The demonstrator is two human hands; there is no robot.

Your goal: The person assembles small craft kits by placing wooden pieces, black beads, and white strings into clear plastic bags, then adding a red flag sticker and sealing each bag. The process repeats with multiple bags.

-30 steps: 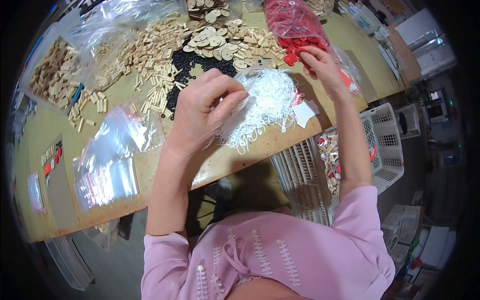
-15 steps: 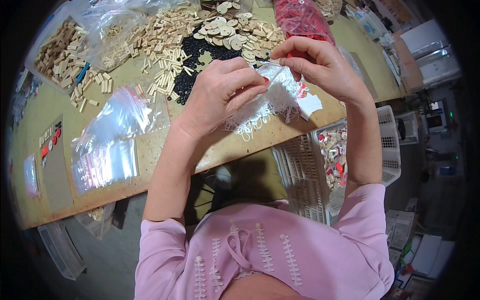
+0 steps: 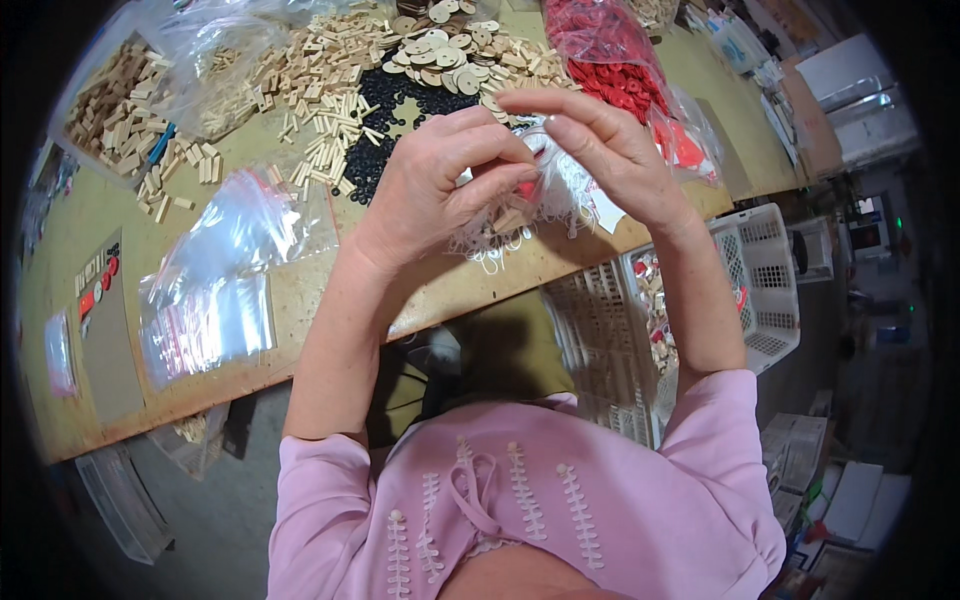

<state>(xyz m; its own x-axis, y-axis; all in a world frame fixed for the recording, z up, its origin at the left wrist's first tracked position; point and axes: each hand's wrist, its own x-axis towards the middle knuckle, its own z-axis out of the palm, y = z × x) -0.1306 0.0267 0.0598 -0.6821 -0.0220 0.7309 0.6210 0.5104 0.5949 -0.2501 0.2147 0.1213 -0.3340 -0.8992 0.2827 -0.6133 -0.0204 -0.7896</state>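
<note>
My left hand (image 3: pixel 432 190) is closed in a pinch on what looks like a small clear plastic bag (image 3: pixel 512 214), with red and wooden bits showing below the fingers. My right hand (image 3: pixel 612 160) is beside it, fingers stretched out and thumb apart, close to the bag's upper edge. A whitish strand or bag edge shows between the hands; I cannot make out which. Under both hands lies a heap of white string loops (image 3: pixel 570 195), partly hidden.
Wooden sticks (image 3: pixel 330 140), black rings (image 3: pixel 372 175), wooden discs (image 3: pixel 450 65) and red discs (image 3: pixel 615 85) cover the far table. Empty zip bags (image 3: pixel 215 310) and a sample strip (image 3: pixel 110 340) lie left. A white crate (image 3: pixel 765 290) stands below the table's right edge.
My right hand has moved left and down toward the left hand, its fingers straightening from a pinch. Wooden bits now show under my left fingers. The left hand has barely moved.
</note>
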